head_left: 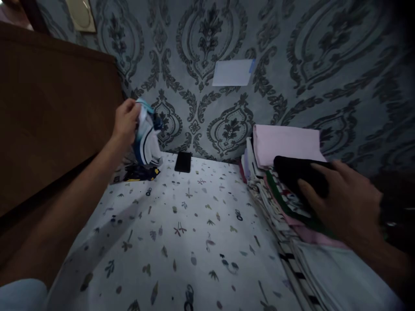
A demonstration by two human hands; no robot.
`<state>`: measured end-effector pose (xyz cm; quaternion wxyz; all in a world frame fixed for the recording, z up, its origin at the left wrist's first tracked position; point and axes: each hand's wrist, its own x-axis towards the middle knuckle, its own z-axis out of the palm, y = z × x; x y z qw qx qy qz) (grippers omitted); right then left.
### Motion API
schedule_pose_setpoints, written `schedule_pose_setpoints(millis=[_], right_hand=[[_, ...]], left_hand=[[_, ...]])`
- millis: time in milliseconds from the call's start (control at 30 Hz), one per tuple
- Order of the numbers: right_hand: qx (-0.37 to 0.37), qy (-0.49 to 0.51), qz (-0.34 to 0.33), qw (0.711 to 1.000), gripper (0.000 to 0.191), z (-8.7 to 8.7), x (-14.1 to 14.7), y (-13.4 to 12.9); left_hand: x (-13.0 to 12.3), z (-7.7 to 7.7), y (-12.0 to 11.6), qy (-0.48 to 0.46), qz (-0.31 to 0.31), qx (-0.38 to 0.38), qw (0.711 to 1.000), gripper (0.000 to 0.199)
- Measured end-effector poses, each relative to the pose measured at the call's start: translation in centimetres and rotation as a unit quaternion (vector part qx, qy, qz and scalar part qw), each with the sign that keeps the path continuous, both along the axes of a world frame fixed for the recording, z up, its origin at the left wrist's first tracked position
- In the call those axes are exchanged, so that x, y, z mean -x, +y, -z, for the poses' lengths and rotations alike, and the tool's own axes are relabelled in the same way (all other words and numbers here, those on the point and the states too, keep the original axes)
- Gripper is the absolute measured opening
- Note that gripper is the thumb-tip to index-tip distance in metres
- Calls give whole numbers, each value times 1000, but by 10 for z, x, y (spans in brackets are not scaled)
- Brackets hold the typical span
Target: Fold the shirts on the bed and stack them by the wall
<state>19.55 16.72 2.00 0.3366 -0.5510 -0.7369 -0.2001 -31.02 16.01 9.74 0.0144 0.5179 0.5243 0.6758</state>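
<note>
left hand (126, 120) gripping white-blue garment (146, 137) raised over bedsheet (181, 242) | right hand (346, 203) flat, fingers loose, on black cloth (295, 172) atop folded clothes stack (275, 194) | phone (183, 162) near wall

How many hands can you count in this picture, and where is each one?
2. The left hand is raised near the wall, gripping a white and blue garment. The right hand rests on a black cloth atop the folded pile.

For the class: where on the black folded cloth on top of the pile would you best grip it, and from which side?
Probably at its near right edge, coming from the right, where the right hand already rests. The black folded cloth lies flat atop the stack of folded clothes, so fingers could slide under that free edge. The left hand holds a white-and-blue garment.
</note>
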Motion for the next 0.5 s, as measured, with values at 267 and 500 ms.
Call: schedule_pose_setpoints(millis=[267, 500], right_hand=[[461, 381, -279, 751, 54, 43, 153, -70], [524, 434, -207, 703, 46, 77, 148, -71]], left_hand=[[-132, 50, -73, 271, 559, 305, 723, 23], [-6, 84, -48, 351, -119, 449, 813, 25]])
